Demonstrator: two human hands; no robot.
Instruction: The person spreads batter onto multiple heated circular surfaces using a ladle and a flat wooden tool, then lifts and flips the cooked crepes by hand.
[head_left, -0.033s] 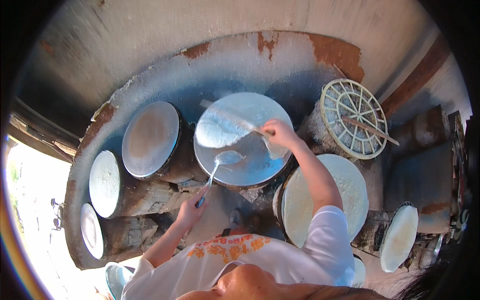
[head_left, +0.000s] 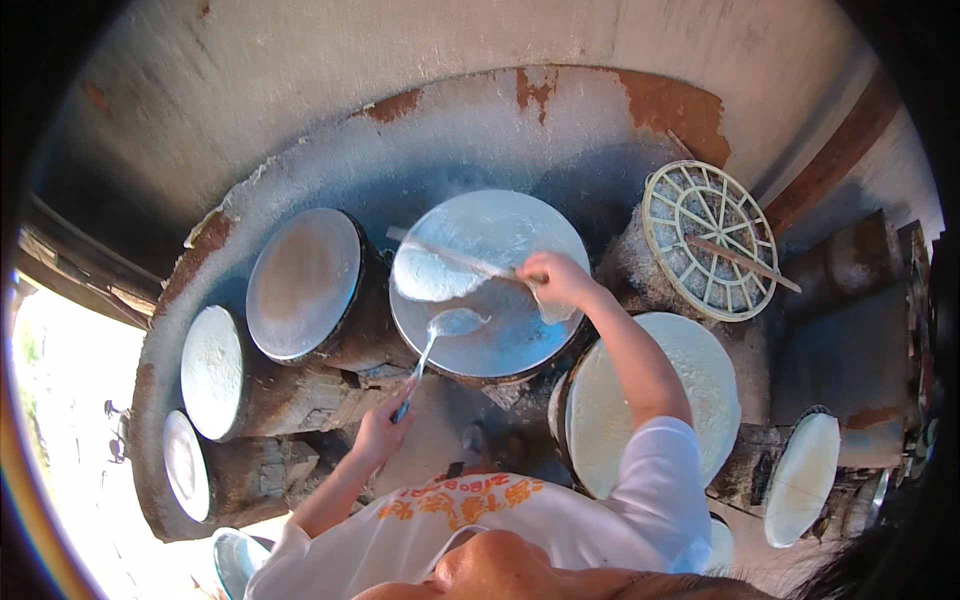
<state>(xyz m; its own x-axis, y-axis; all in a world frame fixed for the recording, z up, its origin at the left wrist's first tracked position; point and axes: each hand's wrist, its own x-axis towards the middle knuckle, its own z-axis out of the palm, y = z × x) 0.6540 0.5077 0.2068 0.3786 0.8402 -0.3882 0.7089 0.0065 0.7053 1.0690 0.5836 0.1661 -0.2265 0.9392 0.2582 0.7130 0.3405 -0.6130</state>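
In front of me is a round griddle (head_left: 505, 352) with wet white batter (head_left: 432, 278) spread over its left and far part. My right hand (head_left: 558, 282) is closed around the near end of a flat wooden spreader (head_left: 445, 252), which reaches left across the batter. A pale, limp piece (head_left: 553, 308) hangs just under that hand; I cannot tell what it is. My left hand (head_left: 384, 425) grips the blue-ended handle of a metal ladle (head_left: 457, 322). The ladle's bowl is over the near left part of the griddle, coated in white.
Several round griddles stand around me, including a brownish one (head_left: 302, 285) to the left and a batter-covered one (head_left: 690, 380) at the right. A pale slatted round rack (head_left: 668, 232) with a stick (head_left: 745, 262) on it stands at far right. A curved wall (head_left: 440, 130) rises behind.
The spreader and my right hand have shifted slightly toward me, and the spreader's far end has swung a little left. My left hand and the ladle look almost unmoved.
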